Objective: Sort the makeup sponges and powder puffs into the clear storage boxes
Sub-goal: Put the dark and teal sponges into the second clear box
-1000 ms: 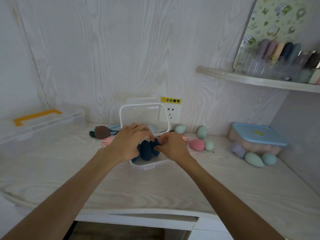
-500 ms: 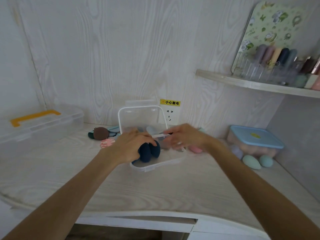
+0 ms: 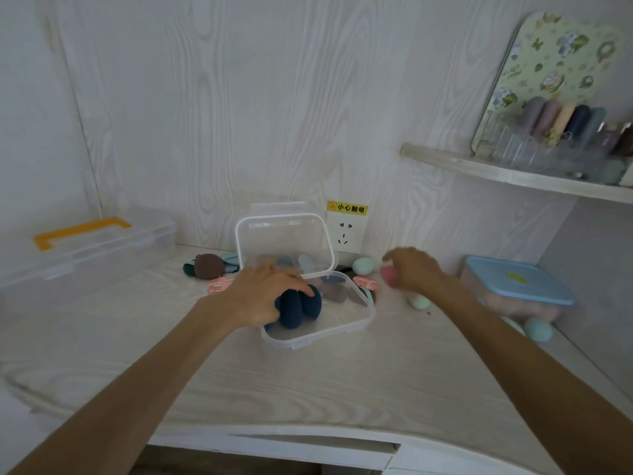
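Now left hand (image 3: 263,296) grips dark navy puffs (image 3: 301,308) in the clear open-lid plastic box (image 3: 342,329); right hand (image 3: 412,270), further right, fingers curled round pink egg-shaped sponge (image 3: 388,277).

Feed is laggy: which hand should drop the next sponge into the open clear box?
Right. The right hand already grips the pink sponge; the left hand holds the navy sponges inside the open clear box.

White wall socket (image 3: 344,233) under yellow warning label (image 3: 347,207); floral board (image 3: 555,70) leaning on corner shelf (image 3: 507,173); pale wood-grain desk (image 3: 308,378).
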### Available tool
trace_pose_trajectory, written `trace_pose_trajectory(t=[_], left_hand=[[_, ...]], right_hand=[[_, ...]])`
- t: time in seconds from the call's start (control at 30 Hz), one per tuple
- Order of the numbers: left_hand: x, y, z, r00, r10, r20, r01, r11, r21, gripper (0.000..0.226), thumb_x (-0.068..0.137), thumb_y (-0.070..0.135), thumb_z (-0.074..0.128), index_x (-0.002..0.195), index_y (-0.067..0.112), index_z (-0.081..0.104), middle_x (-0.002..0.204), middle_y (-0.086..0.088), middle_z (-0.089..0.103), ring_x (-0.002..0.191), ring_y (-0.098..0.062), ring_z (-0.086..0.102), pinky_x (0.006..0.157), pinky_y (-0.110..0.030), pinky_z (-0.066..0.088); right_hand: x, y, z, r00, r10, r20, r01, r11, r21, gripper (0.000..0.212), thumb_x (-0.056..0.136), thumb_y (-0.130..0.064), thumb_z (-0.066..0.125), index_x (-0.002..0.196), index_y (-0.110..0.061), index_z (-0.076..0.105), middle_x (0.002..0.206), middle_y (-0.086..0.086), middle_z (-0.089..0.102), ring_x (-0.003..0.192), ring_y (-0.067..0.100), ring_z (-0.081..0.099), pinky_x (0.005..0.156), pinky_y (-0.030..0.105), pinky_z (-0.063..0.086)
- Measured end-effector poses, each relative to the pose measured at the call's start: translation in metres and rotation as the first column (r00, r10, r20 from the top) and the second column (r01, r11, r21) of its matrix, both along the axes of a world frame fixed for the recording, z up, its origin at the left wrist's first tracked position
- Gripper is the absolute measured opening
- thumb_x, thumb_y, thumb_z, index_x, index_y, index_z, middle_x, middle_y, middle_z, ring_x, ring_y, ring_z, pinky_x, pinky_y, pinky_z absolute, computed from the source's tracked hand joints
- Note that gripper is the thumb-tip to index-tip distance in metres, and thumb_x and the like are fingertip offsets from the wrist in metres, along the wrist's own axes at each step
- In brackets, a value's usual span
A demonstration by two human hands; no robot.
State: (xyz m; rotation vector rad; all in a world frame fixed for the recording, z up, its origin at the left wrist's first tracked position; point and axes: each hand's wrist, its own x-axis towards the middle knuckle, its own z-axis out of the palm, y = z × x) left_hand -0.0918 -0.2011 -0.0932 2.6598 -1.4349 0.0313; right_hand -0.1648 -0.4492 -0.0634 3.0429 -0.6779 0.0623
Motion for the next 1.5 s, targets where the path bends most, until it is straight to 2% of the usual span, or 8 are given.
trace_pose_trajectory(t=[0.1,0.2,0.43,0.6,0.77,1.13,1.33,1.5], left_hand=[[-0.002,0.011,0.001,0.998,0.044,-0.033,-0.043,0.998,0.043,0.073,0.078,-0.001,0.051,0.134,0.045,0.041,0.140,0.024,0.039,0.121,-0.020,0.033,0.086,-0.032,0.037],[-0.007,0.011,0.004,0.998,0.064,-0.025,-0.061,0.995,0.080,0.076,0.079,-0.002,0.048,0.138,0.046,0.035,0.144,0.023,0.035,0.119,-0.021,0.032,0.080,-0.032,0.035],[-0.015,0.004,0.007,0.995,0.068,0.071,-0.078,0.987,0.139,0.075,0.085,0.002,0.042,0.142,0.047,0.025,0.150,0.021,0.027,0.117,-0.023,0.032,0.083,-0.033,0.031],[-0.012,0.004,0.009,0.998,0.048,0.035,-0.053,0.986,0.160,0.077,0.083,0.001,0.046,0.141,0.048,0.028,0.147,0.024,0.030,0.110,-0.020,0.031,0.079,-0.031,0.029],[-0.008,0.005,0.009,0.999,0.037,-0.027,-0.033,0.986,0.164,0.073,0.085,0.007,0.050,0.141,0.048,0.028,0.145,0.023,0.033,0.103,-0.017,0.028,0.083,-0.033,0.035],[-0.013,0.002,0.010,0.997,0.045,-0.070,-0.035,0.991,0.127,0.065,0.082,0.030,0.059,0.141,0.042,0.033,0.128,0.010,0.043,0.119,-0.025,0.032,0.084,-0.028,0.030],[-0.007,0.001,0.006,0.997,-0.014,0.076,0.010,0.999,0.047,0.062,0.074,0.040,0.064,0.133,0.040,0.044,0.125,0.011,0.044,0.113,-0.014,0.033,0.083,-0.026,0.021],[-0.005,-0.001,-0.001,0.994,-0.040,0.103,0.045,0.998,-0.044,0.060,0.070,0.045,0.067,0.125,0.033,0.047,0.136,0.013,0.035,0.125,-0.012,0.026,0.102,-0.027,0.019]], right_hand=[[-0.005,0.029,0.040,0.971,0.042,0.237,-0.121,0.936,0.331,0.038,0.093,-0.021,0.055,0.128,-0.008,0.056,0.125,0.010,0.061,0.110,0.026,0.060,0.091,0.031,0.045],[-0.013,0.070,0.047,0.964,0.170,0.205,-0.253,0.821,0.511,0.041,0.080,-0.015,0.072,0.120,-0.011,0.062,0.113,0.007,0.065,0.085,0.017,0.066,0.077,0.024,0.055],[0.000,0.106,-0.004,0.980,0.124,0.155,-0.142,0.983,0.113,0.007,0.079,-0.004,0.060,0.082,-0.010,0.060,0.080,0.008,0.057,0.080,0.026,0.055,0.066,0.028,0.041],[0.011,0.106,-0.024,0.973,0.182,0.141,-0.186,0.983,0.012,0.021,0.091,-0.007,0.055,0.112,-0.005,0.057,0.114,0.013,0.062,0.106,0.028,0.059,0.070,0.029,0.035],[0.019,0.092,-0.026,0.975,0.190,0.118,-0.198,0.979,0.058,0.006,0.084,-0.005,0.060,0.081,-0.009,0.064,0.086,0.010,0.059,0.087,0.026,0.060,0.069,0.031,0.043],[0.020,0.092,-0.043,0.914,0.093,0.394,-0.226,0.925,0.306,0.018,0.083,-0.010,0.063,0.102,-0.008,0.063,0.092,0.010,0.072,0.089,0.026,0.067,0.078,0.036,0.053],[0.019,0.092,-0.048,0.915,0.118,0.386,-0.235,0.934,0.270,0.026,0.090,-0.016,0.059,0.114,-0.023,0.070,0.100,0.005,0.073,0.090,0.020,0.067,0.075,0.028,0.051],[0.017,0.092,-0.045,0.911,0.095,0.402,-0.238,0.916,0.323,0.026,0.090,-0.020,0.055,0.114,-0.011,0.058,0.101,0.008,0.070,0.087,0.022,0.063,0.070,0.030,0.046]])
